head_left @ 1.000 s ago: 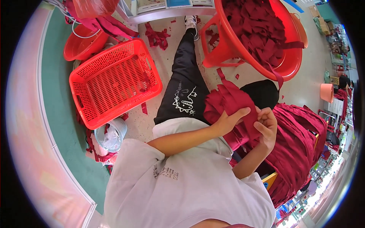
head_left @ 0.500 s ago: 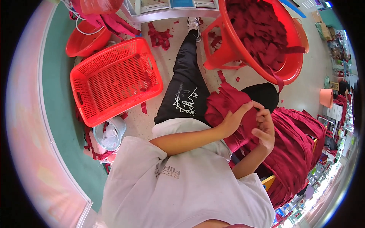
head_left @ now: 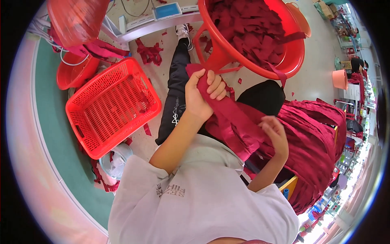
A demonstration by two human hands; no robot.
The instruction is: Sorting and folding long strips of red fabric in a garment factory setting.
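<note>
Over lap — left hand [head_left: 201, 95] raised, fist gripping maroon fabric bundle [head_left: 235, 122]; right hand [head_left: 276, 136] clasping lower end.

A pale beige floor [head_left: 134, 40] runs beside a green strip [head_left: 50, 122], with red fabric scraps [head_left: 149, 52] strewn over it. A grey metal frame [head_left: 150, 28] with cables crosses the top. Far right, cluttered shelves [head_left: 357, 122] recede under bright, even light, near a small orange bucket [head_left: 339, 78]
</note>
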